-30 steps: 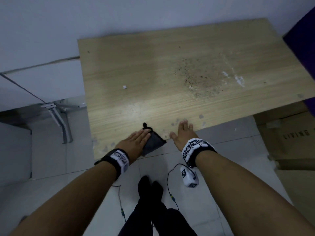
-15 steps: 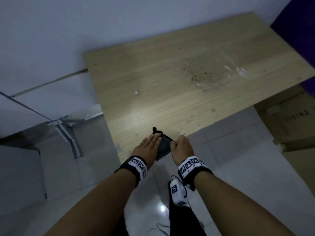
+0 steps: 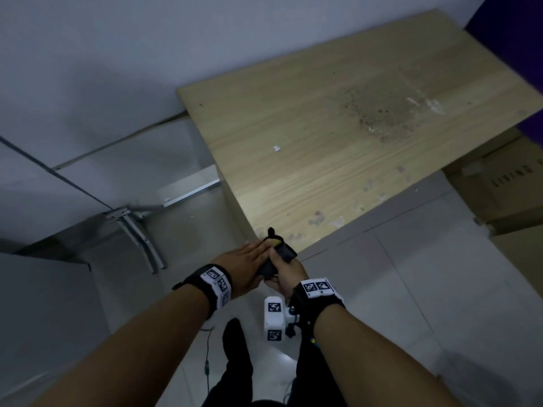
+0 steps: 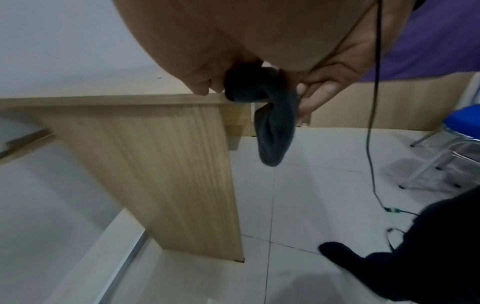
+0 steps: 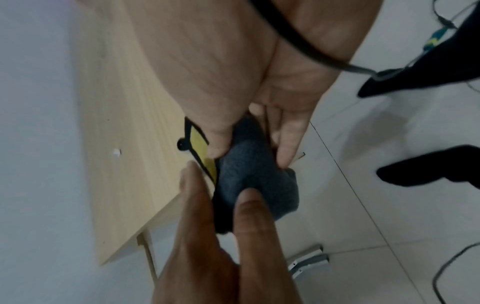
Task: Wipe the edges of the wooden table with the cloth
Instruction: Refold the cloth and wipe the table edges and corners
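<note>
Wooden table [image 3: 338, 148], near corner: right hand [image 3: 283, 273] pinches the dark cloth [image 3: 279, 251], previously flat; left hand [image 3: 244, 259] flat-fingered against it. Left-wrist view alone shows the cloth [image 4: 272, 131] hanging below the edge.

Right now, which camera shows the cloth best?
The right wrist view: the cloth fills the middle, gripped by the right hand at the table edge. The left wrist view shows it hanging down; in the head view, hands mostly hide it.

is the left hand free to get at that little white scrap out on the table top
Probably yes. The left hand lies flat against the cloth at the table corner, fingers straight, gripping nothing. The white scrap sits on bare wood ahead with nothing between, though it would mean leaving the cloth to the right hand.
</note>
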